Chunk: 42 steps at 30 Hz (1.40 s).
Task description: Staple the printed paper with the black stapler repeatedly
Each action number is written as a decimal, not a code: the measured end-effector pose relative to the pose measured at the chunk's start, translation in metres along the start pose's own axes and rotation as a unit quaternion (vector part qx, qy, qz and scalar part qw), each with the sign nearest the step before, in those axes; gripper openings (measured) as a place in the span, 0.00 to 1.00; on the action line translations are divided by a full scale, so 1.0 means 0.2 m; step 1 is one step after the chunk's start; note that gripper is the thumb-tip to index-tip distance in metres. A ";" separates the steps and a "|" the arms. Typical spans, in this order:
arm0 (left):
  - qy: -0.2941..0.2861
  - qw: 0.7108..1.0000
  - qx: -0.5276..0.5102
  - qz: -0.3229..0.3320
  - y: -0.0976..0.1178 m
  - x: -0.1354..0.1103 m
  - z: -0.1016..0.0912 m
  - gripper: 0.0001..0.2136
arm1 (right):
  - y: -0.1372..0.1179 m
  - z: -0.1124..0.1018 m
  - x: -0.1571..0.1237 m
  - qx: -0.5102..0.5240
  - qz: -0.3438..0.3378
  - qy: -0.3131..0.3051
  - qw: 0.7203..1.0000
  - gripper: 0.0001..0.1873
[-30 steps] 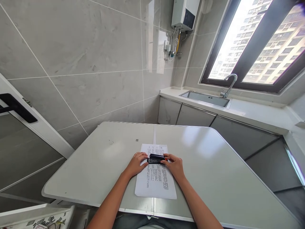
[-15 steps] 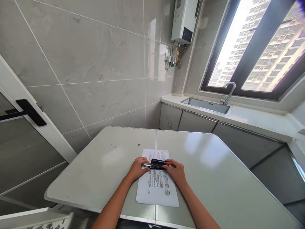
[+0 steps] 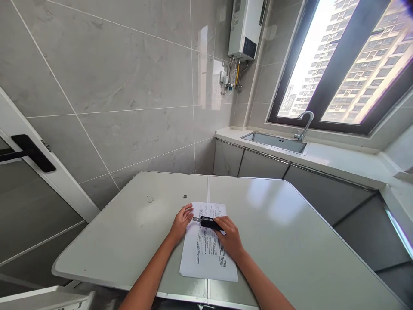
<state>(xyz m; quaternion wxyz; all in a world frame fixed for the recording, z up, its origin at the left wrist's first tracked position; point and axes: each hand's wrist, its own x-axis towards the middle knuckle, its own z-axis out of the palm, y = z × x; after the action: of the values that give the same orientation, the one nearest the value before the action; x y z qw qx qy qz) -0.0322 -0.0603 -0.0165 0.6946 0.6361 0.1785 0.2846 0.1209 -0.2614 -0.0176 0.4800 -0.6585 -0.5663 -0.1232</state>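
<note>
A black stapler (image 3: 208,222) with a silver front end lies across the upper part of a printed sheet of paper (image 3: 193,262). My right hand (image 3: 230,239) wraps around the stapler's right end from above, hiding that end. To the left, my left hand (image 3: 181,224) rests at the paper's left edge with its fingers apart and holds nothing. Its fingertips are close to the stapler's silver tip; whether they touch it I cannot tell. Whether there is more than one sheet does not show.
On the white folding table (image 3: 122,241), a short staple strip (image 3: 185,196) lies beyond the paper, and thin dark bits (image 3: 150,199) lie farther left. Behind stand a counter with a sink (image 3: 277,142) and a faucet (image 3: 306,125). A door (image 3: 35,159) is at the left.
My left hand has come off the stapler's front end and its fingers have spread. My right hand has shifted to a fuller grip over the stapler, which is now slightly turned.
</note>
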 end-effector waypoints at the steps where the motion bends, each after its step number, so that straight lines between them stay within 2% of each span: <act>1: -0.006 0.997 -0.068 -0.039 0.00 0.00 0.01 0.22 | -0.01 -0.01 0.00 -0.019 -0.040 0.018 0.999 0.16; 4: -0.051 0.971 -0.198 -0.122 0.00 0.00 0.01 0.18 | -0.04 -0.02 0.00 -0.070 -0.136 0.033 0.988 0.20; 8: -0.080 0.950 -0.242 -0.179 0.00 -0.02 -0.01 0.18 | -0.07 -0.02 -0.01 -0.107 -0.205 -0.003 0.973 0.19; 15: -0.104 0.947 -0.250 -0.172 -0.02 -0.01 -0.01 0.16 | -0.08 0.00 -0.03 -0.164 -0.269 -0.031 0.948 0.16; 22: -0.125 0.949 -0.239 -0.162 -0.01 -0.01 -0.01 0.15 | -0.09 -0.01 -0.02 -0.187 -0.250 0.001 0.950 0.16; 25: -0.117 0.949 -0.237 -0.170 -0.01 -0.01 -0.01 0.16 | -0.09 -0.02 -0.02 -0.185 -0.258 -0.004 0.948 0.17; 29: -0.136 0.949 -0.233 -0.161 0.01 -0.02 0.01 0.16 | -0.09 -0.03 -0.03 -0.196 -0.233 0.004 0.953 0.21; 33: -0.131 0.947 -0.244 -0.161 0.03 -0.02 0.02 0.16 | -0.08 -0.04 -0.04 -0.186 -0.224 -0.020 0.956 0.23; 39: -0.148 0.944 -0.245 -0.166 0.01 -0.02 0.01 0.17 | -0.08 -0.04 -0.04 -0.183 -0.228 -0.003 0.956 0.24; 42: -0.116 0.948 -0.249 -0.160 -0.03 0.00 -0.01 0.17 | -0.06 -0.04 -0.03 -0.149 -0.178 0.031 0.972 0.23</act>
<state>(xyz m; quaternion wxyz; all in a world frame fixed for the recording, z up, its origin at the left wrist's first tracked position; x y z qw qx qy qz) -0.0318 -0.0592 -0.0216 0.8835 0.4342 0.1193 0.1290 0.1108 -0.2719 -0.0115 0.3646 -0.6069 -0.6345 -0.3102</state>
